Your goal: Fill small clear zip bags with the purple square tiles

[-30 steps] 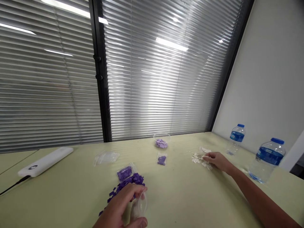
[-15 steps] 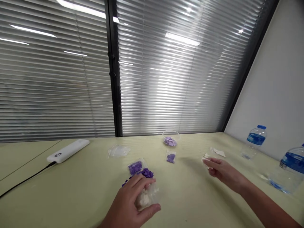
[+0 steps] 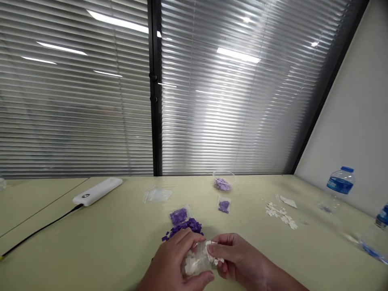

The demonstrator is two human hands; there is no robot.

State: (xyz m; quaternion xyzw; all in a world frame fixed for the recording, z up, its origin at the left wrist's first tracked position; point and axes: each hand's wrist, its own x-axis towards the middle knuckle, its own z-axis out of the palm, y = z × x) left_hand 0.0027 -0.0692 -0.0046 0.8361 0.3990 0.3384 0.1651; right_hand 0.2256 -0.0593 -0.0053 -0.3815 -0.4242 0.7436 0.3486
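My left hand (image 3: 178,262) is curled round a small clear plastic bag (image 3: 198,260) that holds white flat pieces. At the mouth of that bag, my right hand (image 3: 236,258) pinches several small white pieces (image 3: 216,258) between thumb and fingers. Just beyond my left hand lies a loose pile of dark purple pieces (image 3: 190,227). A clear bag of dark purple pieces (image 3: 178,217) rests against the far side of this pile. To the right, loose white pieces (image 3: 280,214) are scattered on the table.
A small bag of purple pieces (image 3: 224,205) lies before a clear round tub of lilac pieces (image 3: 222,184). Flat clear bags (image 3: 157,194) and a white power bank (image 3: 98,191) with a black cable are at left. Two water bottles (image 3: 341,184) (image 3: 376,234) stand at right.
My right hand has moved left from the scattered white pieces to the mouth of the bag, carrying white pieces. My left hand still holds the bag. The view has shifted slightly.
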